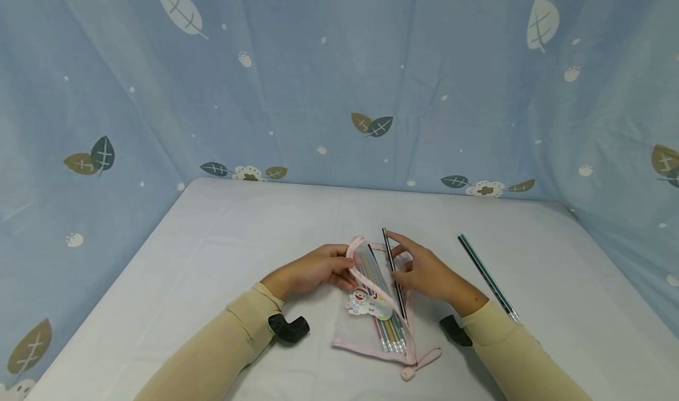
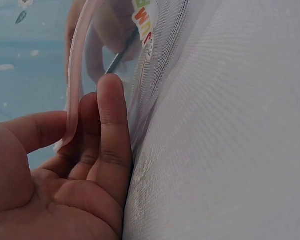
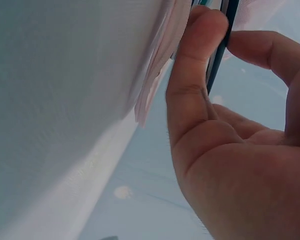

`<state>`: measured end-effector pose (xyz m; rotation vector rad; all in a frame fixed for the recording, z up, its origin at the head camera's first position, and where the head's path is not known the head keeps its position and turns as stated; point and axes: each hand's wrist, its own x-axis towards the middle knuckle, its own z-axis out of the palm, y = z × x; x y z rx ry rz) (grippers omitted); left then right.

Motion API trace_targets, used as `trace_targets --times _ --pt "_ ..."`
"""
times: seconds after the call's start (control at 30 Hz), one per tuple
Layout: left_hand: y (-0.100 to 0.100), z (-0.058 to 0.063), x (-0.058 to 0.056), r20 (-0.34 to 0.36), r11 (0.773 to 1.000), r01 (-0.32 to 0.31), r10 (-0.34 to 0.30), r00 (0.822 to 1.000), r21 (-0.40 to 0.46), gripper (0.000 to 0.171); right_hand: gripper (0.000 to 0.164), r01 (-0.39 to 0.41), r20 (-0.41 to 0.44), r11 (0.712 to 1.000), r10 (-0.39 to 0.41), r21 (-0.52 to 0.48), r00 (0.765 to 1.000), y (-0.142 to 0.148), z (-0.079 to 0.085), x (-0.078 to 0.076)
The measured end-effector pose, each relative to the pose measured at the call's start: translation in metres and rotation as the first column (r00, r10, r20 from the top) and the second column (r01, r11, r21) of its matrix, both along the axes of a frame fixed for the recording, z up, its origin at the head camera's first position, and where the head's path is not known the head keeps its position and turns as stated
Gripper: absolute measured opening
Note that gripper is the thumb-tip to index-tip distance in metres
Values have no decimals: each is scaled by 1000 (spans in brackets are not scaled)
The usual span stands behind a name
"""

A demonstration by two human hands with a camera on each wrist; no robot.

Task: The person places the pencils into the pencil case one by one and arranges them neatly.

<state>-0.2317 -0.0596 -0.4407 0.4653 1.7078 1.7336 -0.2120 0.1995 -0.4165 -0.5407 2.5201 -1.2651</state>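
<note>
A mesh pouch with pink trim [image 1: 366,357] lies on the white table, its zipped mouth parted, with several pencils [image 1: 391,339] inside and a cartoon label on its front. My left hand [image 1: 320,268] pinches the pink edge of the mouth between thumb and fingers; the left wrist view shows this pink edge [image 2: 76,75] too. My right hand [image 1: 424,268] holds a dark striped pencil [image 1: 393,259] by its upper part, its lower end within the pouch. In the right wrist view, thumb and finger pinch the dark pencil [image 3: 221,55].
Two more pencils, dark and green [image 1: 485,274], lie side by side on the table right of my right hand. A pink zipper pull [image 1: 424,361] sticks out at the pouch's lower right corner. Behind the table [image 1: 254,224] hangs a blue leaf-patterned curtain [image 1: 318,82].
</note>
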Motion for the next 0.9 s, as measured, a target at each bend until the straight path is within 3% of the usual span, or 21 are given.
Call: trace_targets --times 0.5,0.9 --pt "0 1 0 1 1000 -3 3 1000 -2 22 74 -118 29 993 117 15 993 2 -1 1" --pt "0 1 0 4 1000 -2 2 1000 0 23 59 -115 11 991 115 61 993 0 -4 0"
